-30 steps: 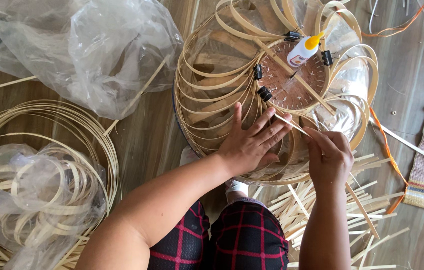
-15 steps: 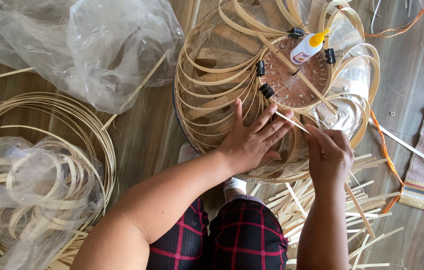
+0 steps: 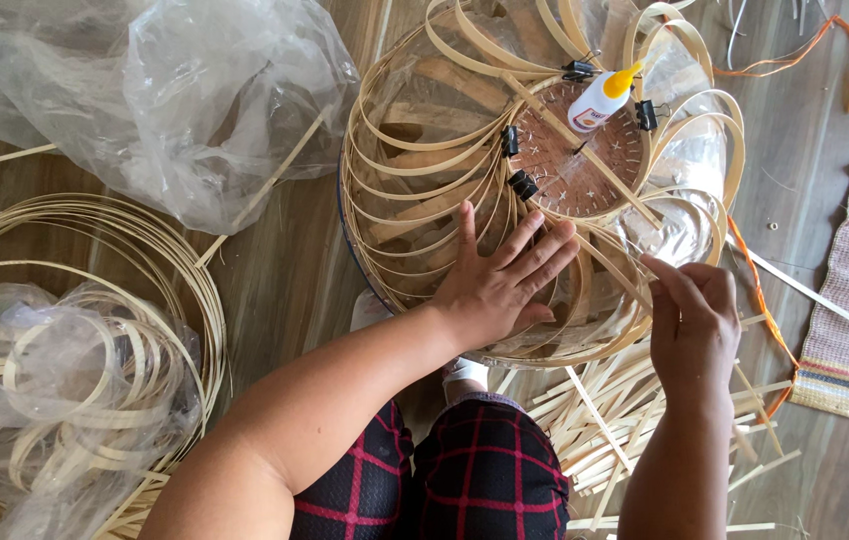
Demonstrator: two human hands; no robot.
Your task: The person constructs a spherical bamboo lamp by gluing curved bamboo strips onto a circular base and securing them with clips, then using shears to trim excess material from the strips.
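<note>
— So, where are your hands?
— My left hand (image 3: 499,285) lies flat, fingers spread, on the bamboo-strip frame (image 3: 444,190) on the floor; my right hand (image 3: 692,320) is beside its rim, fingertips pinched together; on what, I cannot tell.
— And the glue bottle (image 3: 599,98)?
— On the round centre disc (image 3: 574,165), among black clips.

**Bamboo strip frame in work**

Round bamboo frame (image 3: 464,170): pale curved strips looped around a flat woven disc (image 3: 574,160), lying on the wooden floor. Black binder clips (image 3: 521,184) pinch the strips at the disc's rim; a white glue bottle (image 3: 599,100) lies on the disc.
</note>
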